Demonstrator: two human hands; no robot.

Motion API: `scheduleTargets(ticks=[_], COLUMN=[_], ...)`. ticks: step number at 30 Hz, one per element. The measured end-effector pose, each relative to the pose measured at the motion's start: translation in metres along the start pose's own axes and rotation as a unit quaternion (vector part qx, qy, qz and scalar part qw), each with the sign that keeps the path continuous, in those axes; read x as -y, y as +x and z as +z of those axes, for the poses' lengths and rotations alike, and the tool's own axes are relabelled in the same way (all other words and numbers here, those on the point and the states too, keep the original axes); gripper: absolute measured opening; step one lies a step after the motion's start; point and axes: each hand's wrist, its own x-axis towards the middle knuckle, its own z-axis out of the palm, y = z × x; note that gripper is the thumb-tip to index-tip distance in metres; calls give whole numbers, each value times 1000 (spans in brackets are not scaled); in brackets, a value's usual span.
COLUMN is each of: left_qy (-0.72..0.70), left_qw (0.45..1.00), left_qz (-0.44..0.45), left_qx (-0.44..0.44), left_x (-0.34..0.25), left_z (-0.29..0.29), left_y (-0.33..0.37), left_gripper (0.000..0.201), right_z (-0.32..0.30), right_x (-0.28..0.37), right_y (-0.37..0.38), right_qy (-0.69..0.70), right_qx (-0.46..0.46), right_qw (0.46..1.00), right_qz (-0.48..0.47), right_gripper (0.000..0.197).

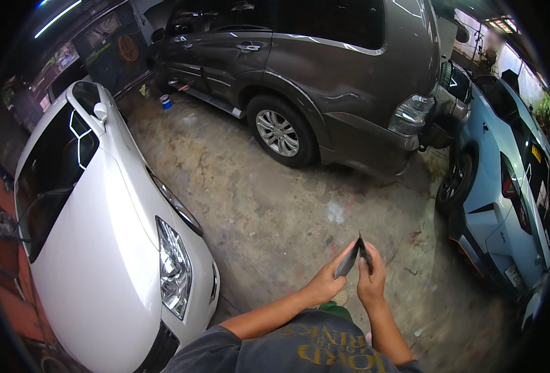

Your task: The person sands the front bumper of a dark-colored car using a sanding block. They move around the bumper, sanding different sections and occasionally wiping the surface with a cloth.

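In front of my body, both hands are raised over the concrete floor. My left hand (pixel 326 284) is closed on a thin dark grey sheet (pixel 347 262), which looks like sandpaper. My right hand (pixel 372 274) grips a darker, narrow flat piece (pixel 365 253) close beside it. The two dark faces meet in a point at the top and spread apart toward my palms. Whether they are one folded sheet or two separate pieces I cannot tell. The fingers partly cover both.
A white car (pixel 101 230) stands close on the left, its headlight (pixel 174 267) toward me. Ahead is a dark grey SUV (pixel 343 74); a light blue car (pixel 483 180) stands on the right. A blue can (pixel 166 102) sits on the stained concrete floor (pixel 244 199) near the SUV.
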Motion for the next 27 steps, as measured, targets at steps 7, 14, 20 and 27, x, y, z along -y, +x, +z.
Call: scheduleTargets(ticks=[7,14,20,27], left_qy=[-57,-116,40,10], left_qw=[998,966,998,999], left_qz=[-38,-115,36,-18], left_qx=[-8,-202,-29,26], left_x=[21,61,63,47], left_z=[-9,-36,-8,-15], left_y=[-8,-1,-12,-14], left_gripper=[71,56,76,78], right_z=[22,12,18,8], right_x=[-25,13,22,50], right_y=[-9,-30,-26,0], right_qy=[114,384,295,-52], right_qx=[-83,-173,-35,94], right_qw=[962,863,920,990], right_qz=[232,279,257,-95], right_gripper=[32,43,47,44])
